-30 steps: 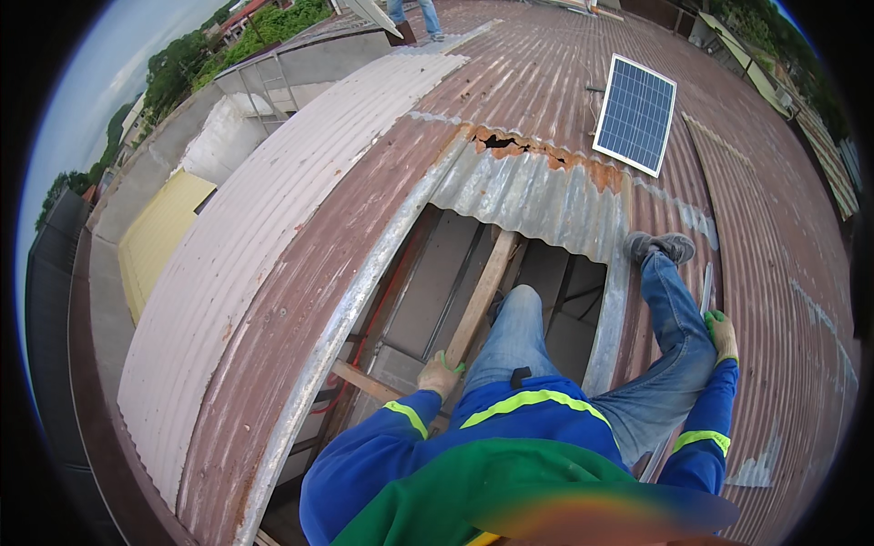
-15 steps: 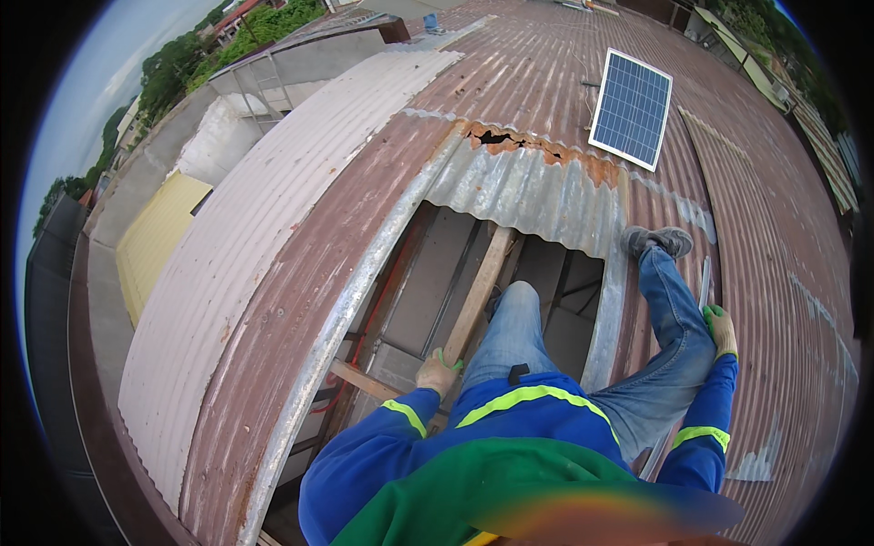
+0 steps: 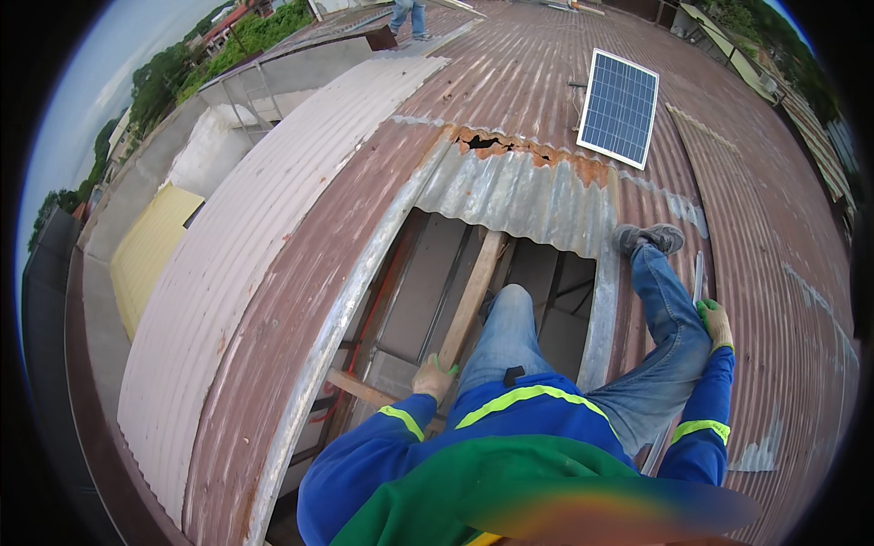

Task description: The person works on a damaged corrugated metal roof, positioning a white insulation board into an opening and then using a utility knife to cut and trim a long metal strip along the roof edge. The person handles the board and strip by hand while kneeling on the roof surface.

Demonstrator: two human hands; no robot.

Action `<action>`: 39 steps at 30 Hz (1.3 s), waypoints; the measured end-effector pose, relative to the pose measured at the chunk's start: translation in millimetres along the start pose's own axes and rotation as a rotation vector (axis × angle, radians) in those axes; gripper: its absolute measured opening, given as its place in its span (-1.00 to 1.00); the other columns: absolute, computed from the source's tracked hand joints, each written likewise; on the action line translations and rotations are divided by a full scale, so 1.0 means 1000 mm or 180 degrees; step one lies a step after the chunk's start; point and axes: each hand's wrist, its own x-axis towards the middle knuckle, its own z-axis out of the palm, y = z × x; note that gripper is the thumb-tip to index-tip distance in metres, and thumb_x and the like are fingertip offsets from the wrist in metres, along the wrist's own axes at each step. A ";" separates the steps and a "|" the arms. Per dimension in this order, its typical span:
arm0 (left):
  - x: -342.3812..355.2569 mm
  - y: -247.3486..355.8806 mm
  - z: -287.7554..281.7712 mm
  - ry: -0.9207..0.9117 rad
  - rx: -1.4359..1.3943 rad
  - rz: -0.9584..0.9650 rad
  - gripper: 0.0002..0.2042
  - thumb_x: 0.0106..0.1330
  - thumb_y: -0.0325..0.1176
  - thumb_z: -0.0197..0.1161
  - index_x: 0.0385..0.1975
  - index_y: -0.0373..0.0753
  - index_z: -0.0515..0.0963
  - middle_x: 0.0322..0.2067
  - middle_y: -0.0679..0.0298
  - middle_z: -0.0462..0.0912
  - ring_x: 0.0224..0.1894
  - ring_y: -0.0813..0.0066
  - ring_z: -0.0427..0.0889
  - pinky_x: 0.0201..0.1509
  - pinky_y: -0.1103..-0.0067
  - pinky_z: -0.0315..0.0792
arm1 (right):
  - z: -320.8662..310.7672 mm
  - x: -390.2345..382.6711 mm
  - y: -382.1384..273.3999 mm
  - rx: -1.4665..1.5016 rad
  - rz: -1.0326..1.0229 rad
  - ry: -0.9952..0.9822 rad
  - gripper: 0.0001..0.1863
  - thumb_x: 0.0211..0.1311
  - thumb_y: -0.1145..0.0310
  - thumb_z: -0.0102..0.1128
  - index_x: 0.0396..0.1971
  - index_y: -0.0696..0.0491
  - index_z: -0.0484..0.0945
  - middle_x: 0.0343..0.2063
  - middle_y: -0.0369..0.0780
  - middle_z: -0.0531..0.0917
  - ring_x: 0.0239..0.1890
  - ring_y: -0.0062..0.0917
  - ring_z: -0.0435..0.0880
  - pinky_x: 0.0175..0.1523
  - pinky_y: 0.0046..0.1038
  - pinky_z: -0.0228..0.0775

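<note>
My left hand [image 3: 434, 378], in a pale glove with green fingertips, is closed round a wooden beam [image 3: 476, 296] that runs lengthwise through a roof opening. My right hand [image 3: 716, 323], in a similar glove, lies beside my bent right leg, fingers curled on a thin metal bar [image 3: 698, 275]. The bar passes behind that leg and shows again near my hip. My left leg [image 3: 510, 323] hangs down into the opening. My right shoe [image 3: 650, 238] rests on the brown corrugated roofing [image 3: 765, 300]. Rusted, torn grey corrugated sheet [image 3: 519, 196] covers the opening's far end.
A solar panel [image 3: 619, 107] lies on the roof ahead. A wooden crosspiece [image 3: 360, 389] and a red cable [image 3: 371, 314] show within the opening. Metal flashing [image 3: 350, 300] edges its left side. Far off stands a person [image 3: 407, 16], only legs visible. Left is a concrete wall [image 3: 155, 150].
My view has shifted slightly, moving the scene a little left. More of the far person's legs now shows at the top. Both hands keep their hold.
</note>
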 end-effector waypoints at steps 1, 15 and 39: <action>0.000 -0.002 0.002 0.0044 0.0025 0.0003 -0.32 0.28 0.12 0.35 0.25 -0.21 0.39 0.11 -0.10 0.63 0.20 -0.08 0.60 0.24 0.15 0.50 | 0.002 0.002 0.001 0.0046 -0.0007 -0.0023 -0.66 0.39 0.24 0.21 -0.05 0.18 0.70 -0.30 -0.18 0.77 -0.25 -0.55 0.67 -0.07 -0.40 0.48; 0.000 -0.011 0.002 -0.0016 0.0004 -0.0124 -0.27 0.27 0.16 0.34 0.28 -0.24 0.39 0.15 -0.11 0.61 0.23 -0.08 0.58 0.28 0.17 0.48 | 0.011 -0.011 -0.022 -0.0143 0.0047 0.0051 -0.66 0.37 0.23 0.24 -0.04 0.16 0.71 -0.33 -0.18 0.75 -0.25 -0.52 0.67 -0.05 -0.40 0.47; -0.002 -0.004 -0.002 -0.0086 0.0017 -0.0087 -0.22 0.28 0.16 0.32 0.36 -0.26 0.33 0.09 -0.15 0.65 0.17 -0.12 0.63 0.24 0.16 0.52 | -0.007 -0.039 -0.047 -0.0313 -0.0140 0.0231 -0.71 0.38 0.27 0.21 -0.07 0.13 0.69 -0.38 -0.19 0.73 -0.34 -0.52 0.63 -0.15 -0.38 0.46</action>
